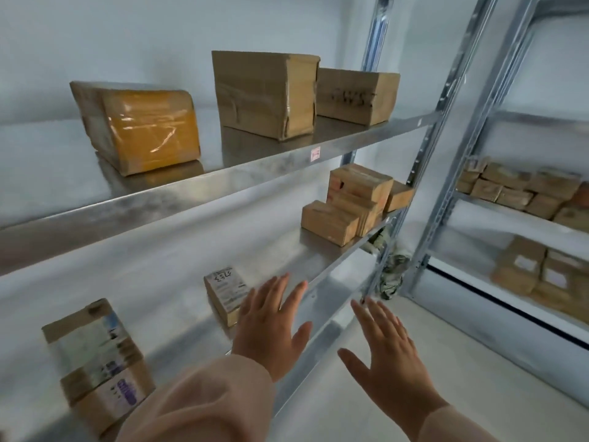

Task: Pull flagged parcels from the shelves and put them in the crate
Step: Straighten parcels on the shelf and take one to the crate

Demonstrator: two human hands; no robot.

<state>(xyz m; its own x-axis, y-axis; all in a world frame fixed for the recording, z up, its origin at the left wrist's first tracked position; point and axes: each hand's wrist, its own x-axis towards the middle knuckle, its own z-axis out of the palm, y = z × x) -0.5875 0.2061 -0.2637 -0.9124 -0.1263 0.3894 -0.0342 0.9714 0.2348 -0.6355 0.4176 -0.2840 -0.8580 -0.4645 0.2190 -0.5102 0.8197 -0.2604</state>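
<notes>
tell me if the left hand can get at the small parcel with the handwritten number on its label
Probably yes. The left hand is open and empty, its fingertips beside the small labelled parcel near the shelf's front edge, with nothing standing between them.

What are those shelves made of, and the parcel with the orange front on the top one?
The shelves look like bare galvanized steel: grey, mottled, with a dull shine that mirrors the boxes, on slotted metal posts. The orange-fronted parcel seems to be brown cardboard wrapped in glossy clear tape or film, going by the bright wrinkled glare on its face; what the orange layer itself is cannot be told.
</notes>
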